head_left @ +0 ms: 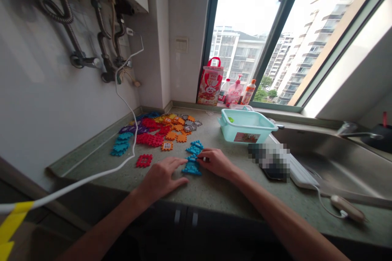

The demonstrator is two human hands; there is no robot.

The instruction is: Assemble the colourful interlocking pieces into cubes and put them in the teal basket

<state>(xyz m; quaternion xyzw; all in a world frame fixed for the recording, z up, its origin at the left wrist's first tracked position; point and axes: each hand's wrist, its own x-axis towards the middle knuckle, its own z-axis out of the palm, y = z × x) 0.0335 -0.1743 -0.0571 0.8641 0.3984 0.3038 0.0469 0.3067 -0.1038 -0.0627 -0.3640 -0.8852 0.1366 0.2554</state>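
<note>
Toothed blue plastic interlocking tiles (192,166) are lined up near the counter's front edge, one behind another. My right hand (216,164) is at their right side, its fingers curled and pinching the edge of one blue tile. To the left of them, my left hand (163,177) is low over the counter with fingers stretched and thumb apart, holding nothing. A red tile (143,160) and an orange tile (167,146) lie loose beyond my left hand. Farther back are heaps of red tiles (150,139), orange tiles (176,135), grey tiles (191,124) and light blue tiles (121,144).
A white cable (125,159) crosses the counter at left. Behind my right hand stands a mint plastic basin (226,131). A pixelated dark object (272,167), a white power strip (301,175) and a steel sink (346,159) are at right. Bottles (234,91) line the windowsill.
</note>
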